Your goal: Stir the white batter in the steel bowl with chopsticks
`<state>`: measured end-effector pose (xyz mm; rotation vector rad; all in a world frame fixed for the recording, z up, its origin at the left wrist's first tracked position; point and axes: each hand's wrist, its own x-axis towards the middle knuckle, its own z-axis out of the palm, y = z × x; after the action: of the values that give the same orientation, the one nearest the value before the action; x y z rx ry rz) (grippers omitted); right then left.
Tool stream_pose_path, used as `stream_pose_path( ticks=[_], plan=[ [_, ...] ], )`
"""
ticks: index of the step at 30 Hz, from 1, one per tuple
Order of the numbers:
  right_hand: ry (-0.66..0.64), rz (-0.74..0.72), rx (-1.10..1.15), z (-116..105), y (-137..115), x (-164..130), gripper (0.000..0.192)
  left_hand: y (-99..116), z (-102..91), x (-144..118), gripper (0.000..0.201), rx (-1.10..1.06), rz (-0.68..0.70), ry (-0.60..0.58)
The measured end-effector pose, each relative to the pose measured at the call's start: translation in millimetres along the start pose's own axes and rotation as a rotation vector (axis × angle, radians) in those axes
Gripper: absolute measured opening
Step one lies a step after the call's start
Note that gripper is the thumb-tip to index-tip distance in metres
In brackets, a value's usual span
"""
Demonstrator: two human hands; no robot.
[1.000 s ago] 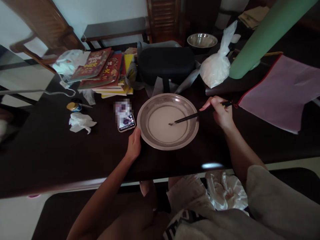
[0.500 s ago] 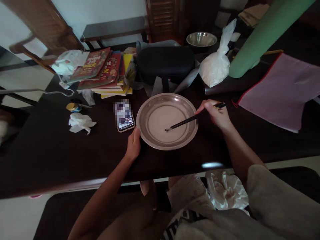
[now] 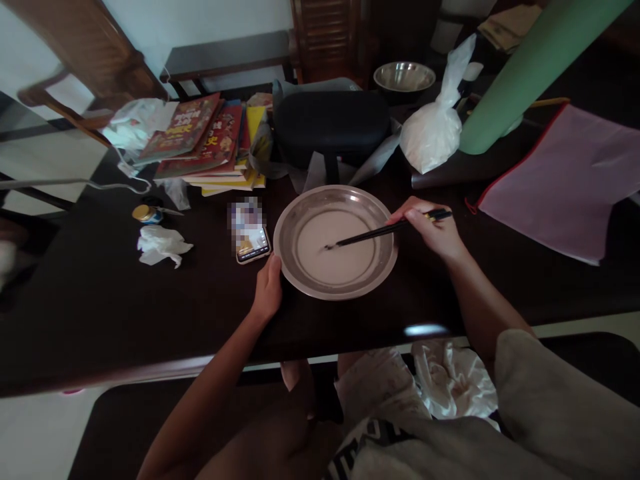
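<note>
A wide metal basin [image 3: 286,265] stands on the dark table and holds a cloudy whitish liquid [image 3: 345,267]. My left hand [image 3: 269,291] is closed on its near-left rim, with the thumb on the edge and the other fingers hidden beneath. In my right hand [image 3: 434,232], above the right rim, is a pair of black chopsticks [image 3: 373,233] with gold bands near the top. Their tips dip into the liquid left of its middle, and the surface is disturbed there. Just left of the basin lies a phone [image 3: 253,247] with its screen lit.
A crumpled tissue [image 3: 163,245] and a small gold-lidded jar [image 3: 146,214] lie at left. Behind are stacked books [image 3: 193,137], a black case [image 3: 333,127] and a tied bag of white powder [image 3: 431,137]. A green cylinder [image 3: 530,80] and a pinkish zip pouch [image 3: 565,183] are at right.
The chopstick tips have moved slightly left and away from me through the liquid, and the chopsticks lie flatter. My left hand keeps its place on the rim. The phone's picture has changed.
</note>
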<state>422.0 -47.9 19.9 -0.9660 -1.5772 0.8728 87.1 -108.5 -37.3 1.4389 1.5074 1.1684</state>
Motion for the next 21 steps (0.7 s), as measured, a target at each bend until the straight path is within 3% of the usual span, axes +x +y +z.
stream_pose_path(
  ticks=[4, 8, 10, 15, 21],
  plan=[
    [0.151, 0.017, 0.086, -2.8, 4.1, -0.4, 0.034, -0.1, -0.2, 0.2, 0.064, 0.003, 0.007, -0.002],
    [-0.067, 0.015, 0.042, -0.8, 1.7, -1.4, 0.034, 3.0, 0.0, 0.1, 0.064, 0.007, 0.01, -0.002],
    [-0.101, -0.011, -0.027, 0.0, 0.3, -1.3, 0.033, 4.1, 0.0, 0.2, 0.064, 0.012, 0.01, 0.007],
    [0.135, -0.017, 0.066, -4.3, 6.1, -0.1, 0.032, -0.7, -0.3, 1.0, 0.066, 0.007, 0.022, 0.004],
    [-0.099, -0.014, 0.006, -1.7, 2.6, -1.8, 0.032, -7.1, -0.3, 1.0, 0.065, -0.021, 0.021, 0.005]
  ],
)
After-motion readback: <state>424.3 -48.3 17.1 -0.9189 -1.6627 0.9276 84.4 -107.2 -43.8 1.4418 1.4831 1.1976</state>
